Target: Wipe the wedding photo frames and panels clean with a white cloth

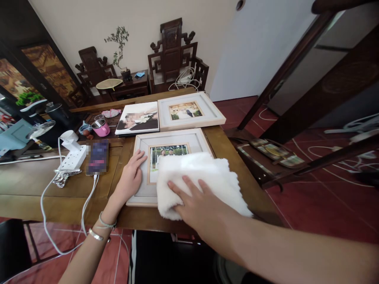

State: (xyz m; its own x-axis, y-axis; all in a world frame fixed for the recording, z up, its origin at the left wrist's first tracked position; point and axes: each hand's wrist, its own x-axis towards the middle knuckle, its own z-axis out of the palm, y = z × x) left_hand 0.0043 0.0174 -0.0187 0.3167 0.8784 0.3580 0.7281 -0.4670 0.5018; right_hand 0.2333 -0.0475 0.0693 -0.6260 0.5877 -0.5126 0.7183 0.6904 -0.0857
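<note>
The fingers (189,184) of your right hand (199,203) lie spread and flat on a white fluffy cloth (204,167). They are opened out and press down, with nothing closed in them. The fingers (139,158) of your left hand (131,178) are just as flat and open, resting on the left border of the pale wooden picture frame (169,138) and gripping nothing.

The cloth covers the frame's near right part, and the frame lies face up at the near edge of the brown wooden bench (29,185). I judge this to be a wiping step on the frame's front, with the left hand pinning it. A stroke from here calls for even, light pressure and a firm left palm, since a frame this smooth could slide on polished wood.

The cloth looks thick, soft and deep-piled, folded into a rough rectangle. The frame is flat and square-cornered, with a wide white mat around a small photograph.

Beyond it lie a second pale framed photograph (213,114) and an unframed canvas print (137,118). To the left are a dark phone (97,157) on a white charging cable (88,199), a white power strip (72,158) and a pink mug (101,128).
</note>
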